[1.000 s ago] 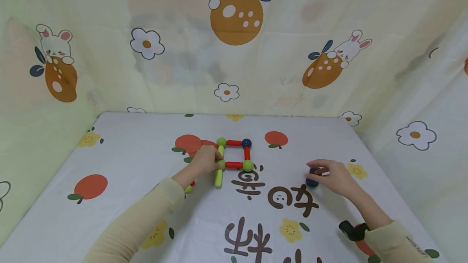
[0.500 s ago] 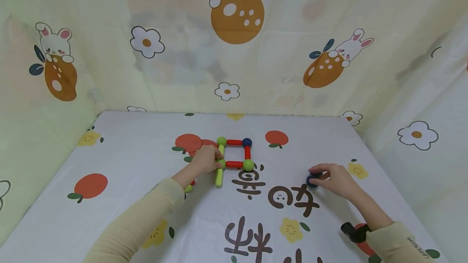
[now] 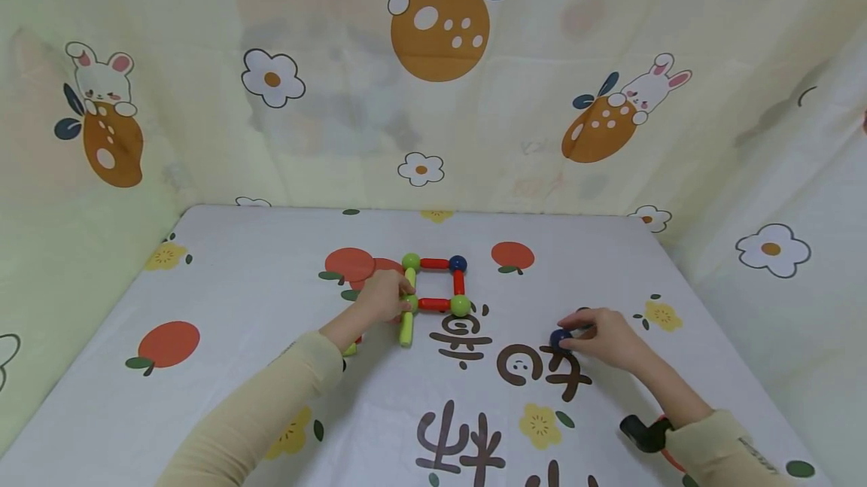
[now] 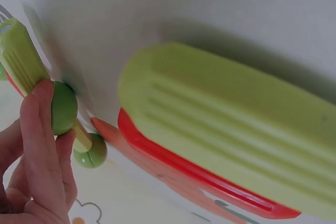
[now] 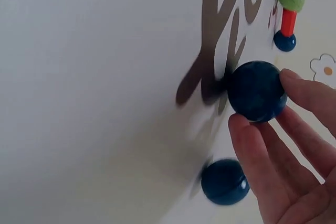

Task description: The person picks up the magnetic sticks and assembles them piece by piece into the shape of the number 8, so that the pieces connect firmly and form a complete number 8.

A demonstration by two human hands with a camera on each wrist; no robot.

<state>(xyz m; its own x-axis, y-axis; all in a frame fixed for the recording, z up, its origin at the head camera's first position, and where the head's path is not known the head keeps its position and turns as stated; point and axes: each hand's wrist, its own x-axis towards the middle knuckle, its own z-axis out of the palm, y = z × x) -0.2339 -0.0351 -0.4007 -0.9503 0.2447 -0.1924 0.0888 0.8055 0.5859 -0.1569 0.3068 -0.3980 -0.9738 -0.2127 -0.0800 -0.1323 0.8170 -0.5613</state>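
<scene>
My left hand [image 3: 381, 297] pinches the green ball [image 4: 64, 107] at the near left corner of a square of magnetic sticks and balls. Red sticks [image 3: 434, 264] form three of its sides, and a yellow-green stick [image 3: 409, 276] the left one. From the held ball another yellow-green stick [image 3: 406, 330] points toward me. On the right, my right hand [image 3: 609, 338] holds a dark blue ball [image 5: 257, 91] between thumb and fingertips, at or just above the cloth. A second blue ball [image 5: 226, 181] lies beside that hand, mostly hidden by it in the head view.
Loose yellow-green [image 4: 226, 124] and red [image 4: 194, 166] sticks lie near my left wrist, largely covered by the arm in the head view. A patterned white cloth [image 3: 237, 397] covers the table. Patterned curtains [image 3: 325, 141] stand behind and at both sides.
My right hand has shifted a little left and toward me with one blue ball, parting it from the other. The left hand and the square have stayed in place.
</scene>
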